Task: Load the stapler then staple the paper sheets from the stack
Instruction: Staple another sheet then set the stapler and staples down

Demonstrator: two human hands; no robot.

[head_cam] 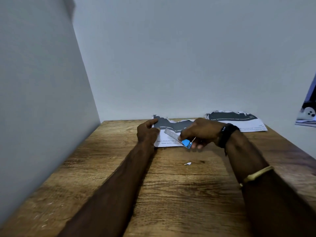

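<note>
Torn printed paper sheets (168, 127), dark at the top and white below, lie at the far side of the wooden table (171, 182). My left hand (147, 132) grips their left edge, thumb on top. My right hand (200, 132) holds a small stapler (179, 138) with a silver metal top and a blue rear end, laid diagonally over the lower right part of the sheets. A second stack of similar printed sheets (239, 121) rests at the far right by the wall.
A small white paper scrap (187, 163) lies on the table nearer to me. Grey walls close the table on the left (42, 100) and at the back. A poster or picture (307, 110) shows at the right edge.
</note>
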